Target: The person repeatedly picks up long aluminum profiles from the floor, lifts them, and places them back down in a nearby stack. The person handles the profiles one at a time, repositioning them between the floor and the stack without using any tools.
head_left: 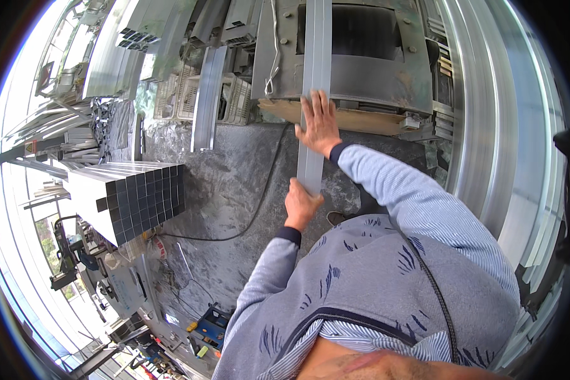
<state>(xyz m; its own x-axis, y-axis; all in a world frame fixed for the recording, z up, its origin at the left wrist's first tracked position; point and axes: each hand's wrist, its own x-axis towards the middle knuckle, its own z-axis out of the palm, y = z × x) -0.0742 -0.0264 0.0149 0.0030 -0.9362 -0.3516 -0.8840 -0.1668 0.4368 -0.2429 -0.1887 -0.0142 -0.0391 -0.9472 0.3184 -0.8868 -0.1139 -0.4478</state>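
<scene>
A long grey metal profile (pixel 317 50) runs from the far edge over the top of a grey machine (pixel 373 76) and toward me. My left hand (pixel 303 205) is closed round its near end, with the thumb up along its left side. Farther along, my right hand (pixel 320 125) lies on the profile's upper face, its fingers stretched forward and a little apart. A wooden board (pixel 361 121) lies along the machine's near edge, just beyond the right hand. What the left hand's fingers do under the profile is hidden.
A stack of square tubes (pixel 147 199) stands on the left. Plastic crates (pixel 237 101) and another profile (pixel 207 98) lie beyond it. Long profiles (pixel 472 95) line the right side. A black cable (pixel 259 206) crosses the concrete floor (pixel 215 183). A blue toolbox (pixel 210 328) sits at lower left.
</scene>
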